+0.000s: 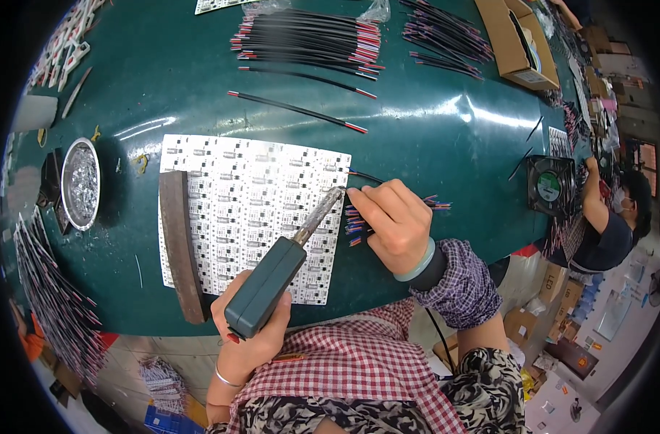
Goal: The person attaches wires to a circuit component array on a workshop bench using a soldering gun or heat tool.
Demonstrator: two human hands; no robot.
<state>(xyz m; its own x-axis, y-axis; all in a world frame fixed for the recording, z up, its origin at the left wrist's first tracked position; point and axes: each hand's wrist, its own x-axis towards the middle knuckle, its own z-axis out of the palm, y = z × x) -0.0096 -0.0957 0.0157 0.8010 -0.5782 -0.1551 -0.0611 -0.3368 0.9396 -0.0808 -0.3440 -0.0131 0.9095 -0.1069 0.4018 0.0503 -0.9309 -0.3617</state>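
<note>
Soldering iron (268, 282), left fingers (279, 315) around it, right fingers (370, 211) bunched by wire (366, 176)

On a worktable (453, 166), a sheet of circuit boards (261, 206) lies at the centre of the frame, with a metal bar (182, 246) across its left part. The left hand (247, 322), lower centre, holds a soldering iron (268, 286) over the sheet; its tip and the right hand (396, 217) meet near the sheet's right edge, beside short wires (355, 228). Left of the sheet is a bowl (99, 189); lower left, a long wire bundle (55, 296). Cut cables (305, 40) lie upper centre, a box (498, 36) upper right, a fan (548, 186) right.
</note>
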